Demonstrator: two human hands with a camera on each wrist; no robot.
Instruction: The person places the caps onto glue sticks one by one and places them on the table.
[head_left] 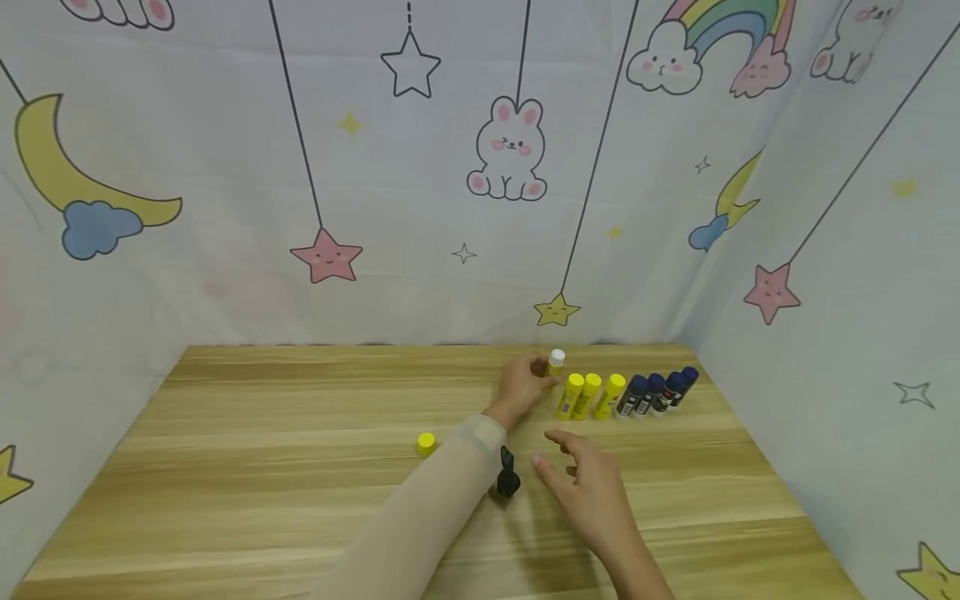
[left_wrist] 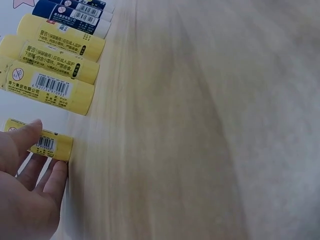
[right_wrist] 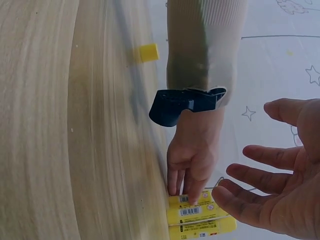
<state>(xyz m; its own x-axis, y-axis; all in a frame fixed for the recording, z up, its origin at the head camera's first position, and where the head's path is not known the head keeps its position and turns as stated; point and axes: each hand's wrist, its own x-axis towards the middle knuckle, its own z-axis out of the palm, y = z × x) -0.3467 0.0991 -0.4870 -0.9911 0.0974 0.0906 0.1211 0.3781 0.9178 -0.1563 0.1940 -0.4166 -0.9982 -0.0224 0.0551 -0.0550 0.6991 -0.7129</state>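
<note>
My left hand (head_left: 519,387) holds a yellow glue stick (head_left: 556,362) upright at the back of the table, its white top bare of a cap. In the left wrist view, the thumb and fingers pinch the yellow barrel (left_wrist: 61,147) close to the tabletop. Just right of it stand capped yellow glue sticks (head_left: 571,397) in a row. My right hand (head_left: 592,487) hovers over the table nearer the front, fingers spread and loosely bent, holding nothing. A loose yellow cap (head_left: 426,443) sits on the table, left of my left forearm.
Several dark blue glue sticks (head_left: 636,397) continue the row to the right. A black wrist camera (head_left: 507,477) is strapped to my left wrist. Behind the wooden table (head_left: 247,467) hangs a white curtain (head_left: 420,183) printed with stars and rabbits; it also runs along the right side.
</note>
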